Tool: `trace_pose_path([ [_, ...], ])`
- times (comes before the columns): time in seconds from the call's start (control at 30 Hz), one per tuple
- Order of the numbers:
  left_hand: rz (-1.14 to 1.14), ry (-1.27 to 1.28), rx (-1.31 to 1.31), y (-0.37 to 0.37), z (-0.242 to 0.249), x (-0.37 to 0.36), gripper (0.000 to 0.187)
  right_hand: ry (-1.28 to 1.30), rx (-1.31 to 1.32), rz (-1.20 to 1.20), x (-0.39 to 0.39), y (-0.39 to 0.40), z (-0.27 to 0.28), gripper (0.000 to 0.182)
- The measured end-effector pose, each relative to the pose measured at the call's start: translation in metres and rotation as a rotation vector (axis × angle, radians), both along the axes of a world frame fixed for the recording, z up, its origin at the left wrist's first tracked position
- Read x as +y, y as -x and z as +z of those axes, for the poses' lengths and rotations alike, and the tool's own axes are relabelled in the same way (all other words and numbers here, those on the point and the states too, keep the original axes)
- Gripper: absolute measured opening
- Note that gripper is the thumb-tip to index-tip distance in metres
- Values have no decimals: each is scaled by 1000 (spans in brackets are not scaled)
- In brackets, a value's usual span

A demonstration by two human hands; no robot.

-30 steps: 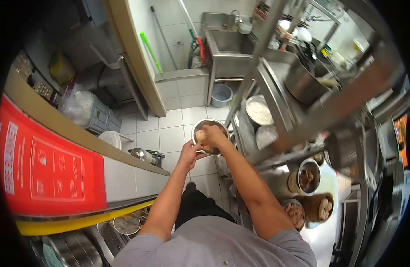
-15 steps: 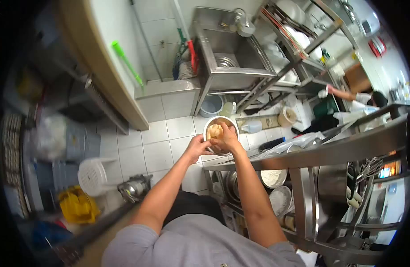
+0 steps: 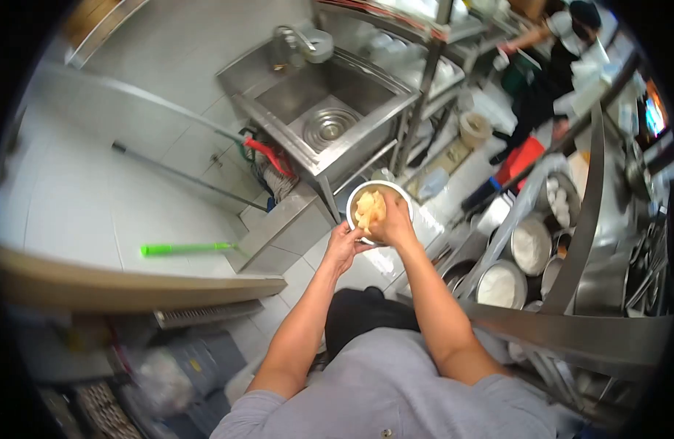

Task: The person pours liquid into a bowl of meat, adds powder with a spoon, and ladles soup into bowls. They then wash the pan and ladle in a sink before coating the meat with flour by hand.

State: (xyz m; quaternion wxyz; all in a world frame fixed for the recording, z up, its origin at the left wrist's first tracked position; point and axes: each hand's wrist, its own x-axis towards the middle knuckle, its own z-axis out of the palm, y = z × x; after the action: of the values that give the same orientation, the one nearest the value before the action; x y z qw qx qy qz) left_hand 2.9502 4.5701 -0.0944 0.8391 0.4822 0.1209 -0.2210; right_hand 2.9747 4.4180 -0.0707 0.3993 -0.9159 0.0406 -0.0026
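A round bowl [image 3: 354,194] with a pale rim is held out in front of me, over the floor. In it lies a lumpy, pale yellow food [image 3: 368,209] whose exact kind I cannot make out. My left hand [image 3: 342,246] grips the near left side of the bowl, fingers under it and thumb at the rim. My right hand [image 3: 394,224] reaches in over the right side, its fingers curled against the yellow food. Those fingertips are partly hidden inside the bowl.
A steel sink [image 3: 308,110] stands ahead. On the right, a metal rack [image 3: 571,329] holds pots and bowls of white powder [image 3: 500,284]. A green-handled stick [image 3: 187,249] lies at left. A co-worker [image 3: 564,44] is at the far right.
My view has turned left, and the sink appears nearer. The bowl remains in my hands, with the yellow food showing more plainly and my right hand still inside.
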Motion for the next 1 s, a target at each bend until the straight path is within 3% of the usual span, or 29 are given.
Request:
trace_pose_path([
  [0.03,-42,-51,-1,-3,-2,4,25,92,297,-17,5,-9,40,101],
  [0.07,-98,-86,-12,-12,2,7,27,173,389,-42,7,-24,30,111],
  [0.13,-257,-104,-58,-43,14,-8,30,370,308,27,-4,-53,-12,98],
  [0.2,-354,-100,-2,-70,24,-17,32,172,331,28,-23,-64,-11,56],
  [0.23,-411,-94,18,-88,17,-19,32,192,165,-81,-23,-69,-44,41],
  [0.27,-457,-99,46,-103,11,-19,32,123,216,-173,-22,-62,7,33],
  [0.33,-560,-96,56,-128,21,-24,28,236,53,-325,-22,-58,7,34],
  [0.53,-844,-66,32,-172,24,-46,26,118,-94,-452,-26,-40,57,40],
  [0.7,-1099,50,3,-160,41,-76,26,149,324,-909,-29,-32,68,73],
  [0.8,-1214,9,1,-148,37,-93,26,188,246,-852,-43,-15,54,69],
  [0.83,-1241,-14,12,-144,36,-98,26,152,342,-911,-43,-7,55,63],
  [1.0,-1279,33,54,-125,37,-119,30,308,-103,-837,-53,33,55,37],
])
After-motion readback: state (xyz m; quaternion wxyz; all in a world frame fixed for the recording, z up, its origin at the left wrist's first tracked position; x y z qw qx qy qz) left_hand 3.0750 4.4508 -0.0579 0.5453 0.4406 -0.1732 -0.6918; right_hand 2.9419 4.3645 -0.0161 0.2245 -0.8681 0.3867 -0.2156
